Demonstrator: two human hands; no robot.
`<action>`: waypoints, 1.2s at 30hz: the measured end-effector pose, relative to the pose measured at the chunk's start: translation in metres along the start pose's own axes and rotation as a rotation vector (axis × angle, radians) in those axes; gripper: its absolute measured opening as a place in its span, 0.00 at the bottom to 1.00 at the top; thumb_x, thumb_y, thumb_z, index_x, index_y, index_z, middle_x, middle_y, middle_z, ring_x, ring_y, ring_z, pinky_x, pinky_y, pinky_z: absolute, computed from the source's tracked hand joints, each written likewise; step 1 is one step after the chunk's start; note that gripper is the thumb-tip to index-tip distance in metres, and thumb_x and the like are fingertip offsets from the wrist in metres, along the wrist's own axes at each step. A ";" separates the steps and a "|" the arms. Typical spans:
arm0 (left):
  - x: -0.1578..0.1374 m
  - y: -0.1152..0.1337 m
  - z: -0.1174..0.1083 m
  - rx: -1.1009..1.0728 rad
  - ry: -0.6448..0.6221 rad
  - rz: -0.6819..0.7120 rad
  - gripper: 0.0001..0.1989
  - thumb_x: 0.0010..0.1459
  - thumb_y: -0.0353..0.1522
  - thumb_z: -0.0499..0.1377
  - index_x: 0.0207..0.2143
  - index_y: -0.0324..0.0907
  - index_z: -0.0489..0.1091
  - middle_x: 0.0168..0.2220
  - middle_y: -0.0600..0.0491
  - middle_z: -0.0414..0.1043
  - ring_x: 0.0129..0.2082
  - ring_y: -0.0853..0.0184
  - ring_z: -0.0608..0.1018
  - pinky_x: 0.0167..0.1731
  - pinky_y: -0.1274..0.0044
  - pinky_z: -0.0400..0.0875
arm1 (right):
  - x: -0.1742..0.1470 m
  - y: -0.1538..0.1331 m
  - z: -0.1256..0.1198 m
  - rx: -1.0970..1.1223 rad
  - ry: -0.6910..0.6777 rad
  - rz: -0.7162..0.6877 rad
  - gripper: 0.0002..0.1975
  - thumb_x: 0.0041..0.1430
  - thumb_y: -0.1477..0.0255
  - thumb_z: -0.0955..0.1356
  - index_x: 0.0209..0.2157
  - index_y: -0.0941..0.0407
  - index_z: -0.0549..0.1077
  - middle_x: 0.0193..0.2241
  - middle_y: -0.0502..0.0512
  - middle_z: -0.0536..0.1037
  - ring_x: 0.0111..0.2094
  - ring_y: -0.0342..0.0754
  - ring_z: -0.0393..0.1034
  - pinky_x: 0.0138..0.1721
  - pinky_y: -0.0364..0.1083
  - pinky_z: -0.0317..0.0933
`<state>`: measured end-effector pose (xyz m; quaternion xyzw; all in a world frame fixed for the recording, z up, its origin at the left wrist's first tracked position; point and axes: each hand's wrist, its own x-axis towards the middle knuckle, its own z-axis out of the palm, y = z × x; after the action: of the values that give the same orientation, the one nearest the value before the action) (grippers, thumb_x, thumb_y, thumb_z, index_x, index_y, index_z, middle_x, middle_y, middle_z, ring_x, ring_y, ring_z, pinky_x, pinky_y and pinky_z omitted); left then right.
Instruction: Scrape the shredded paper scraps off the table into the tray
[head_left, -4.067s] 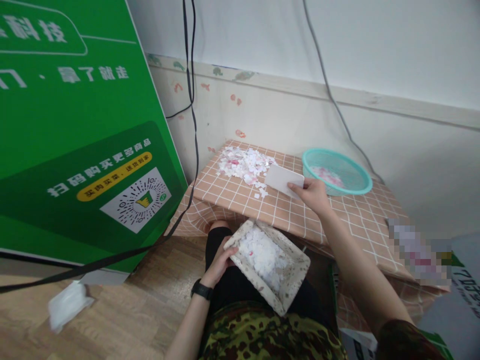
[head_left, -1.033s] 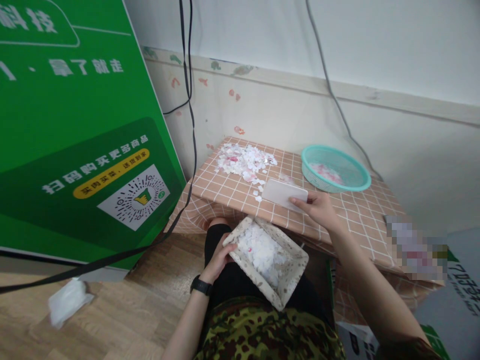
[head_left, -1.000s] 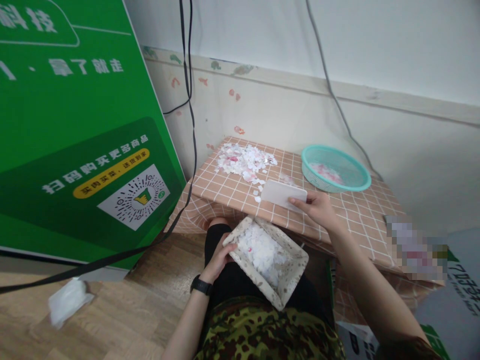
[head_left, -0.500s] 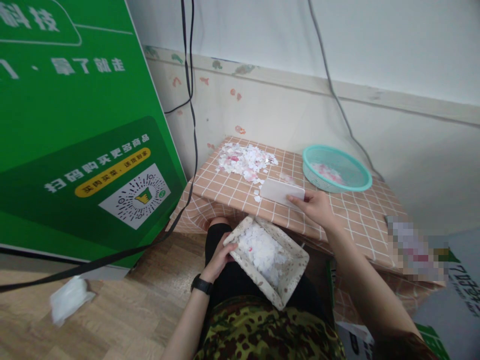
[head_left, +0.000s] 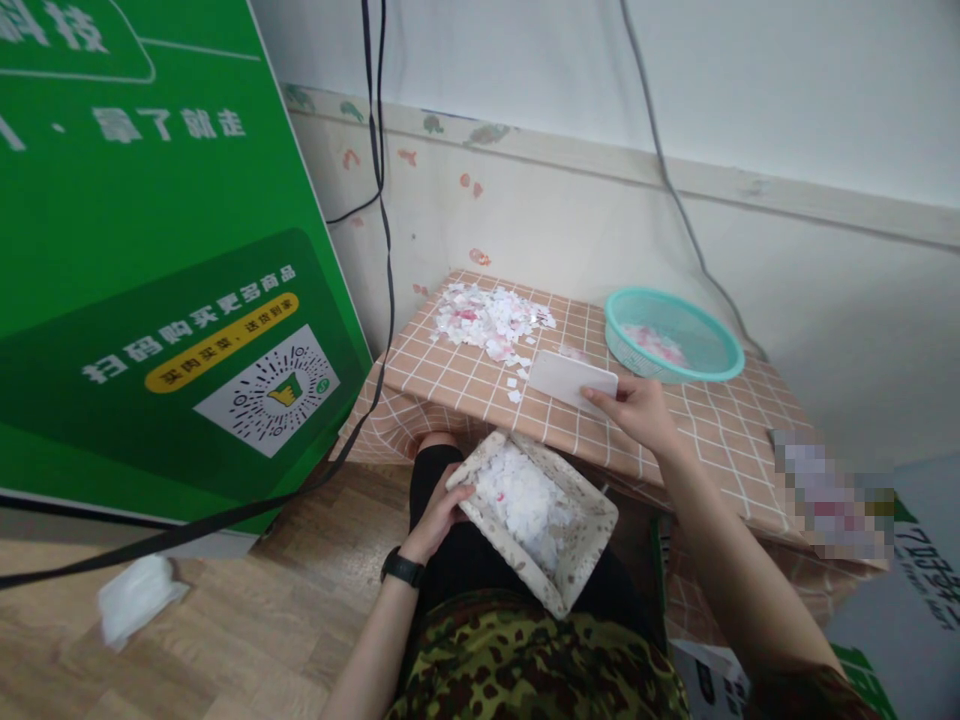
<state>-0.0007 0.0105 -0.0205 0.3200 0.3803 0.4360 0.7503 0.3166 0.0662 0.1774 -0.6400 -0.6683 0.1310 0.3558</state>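
My left hand grips the left edge of a speckled, off-white box tilted over my lap, its thumb over the rim. White paper scraps lie inside the box. In my right hand is a flat white card, pinched at its right end just above the table. To the card's left, a few loose scraps trail from a larger heap of white and pink paper scraps. The fingers under the card and under the box are hidden.
A turquoise plastic basket with pinkish scraps stands on the checked tablecloth, near the wall. Black cables hang before a green cabinet on the left. A white plastic bag lies on the wooden floor.
My right hand has shifted slightly right with the card, away from the loose scraps. My left hand and the box have stayed in place.
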 end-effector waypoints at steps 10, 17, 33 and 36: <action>0.001 -0.002 0.000 -0.002 -0.009 0.002 0.22 0.52 0.38 0.67 0.49 0.45 0.70 0.42 0.52 0.75 0.40 0.59 0.77 0.38 0.69 0.75 | 0.018 -0.007 0.027 0.019 -0.002 0.009 0.26 0.54 0.48 0.68 0.19 0.57 0.71 0.17 0.51 0.65 0.21 0.43 0.56 0.22 0.44 0.48; 0.001 -0.001 0.000 -0.010 -0.007 0.005 0.23 0.51 0.38 0.68 0.49 0.45 0.70 0.43 0.52 0.76 0.40 0.59 0.78 0.39 0.69 0.74 | 0.026 -0.008 0.036 0.057 -0.022 -0.020 0.26 0.55 0.48 0.68 0.20 0.57 0.72 0.17 0.51 0.66 0.22 0.44 0.57 0.23 0.44 0.48; 0.000 -0.001 -0.001 -0.005 -0.021 0.006 0.23 0.54 0.38 0.67 0.52 0.45 0.69 0.46 0.50 0.75 0.44 0.57 0.77 0.41 0.68 0.75 | 0.030 -0.010 -0.004 -0.099 -0.201 -0.189 0.26 0.58 0.47 0.68 0.31 0.57 0.83 0.17 0.52 0.71 0.20 0.44 0.60 0.24 0.46 0.51; 0.001 -0.002 -0.002 -0.007 -0.017 0.010 0.23 0.54 0.37 0.67 0.51 0.45 0.69 0.46 0.50 0.75 0.44 0.57 0.77 0.42 0.68 0.75 | 0.031 -0.008 -0.016 -0.131 -0.161 -0.179 0.28 0.58 0.45 0.68 0.31 0.57 0.83 0.15 0.51 0.68 0.19 0.44 0.57 0.23 0.46 0.50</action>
<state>-0.0006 0.0108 -0.0234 0.3231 0.3708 0.4380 0.7525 0.3228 0.0897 0.2038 -0.5872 -0.7562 0.1059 0.2688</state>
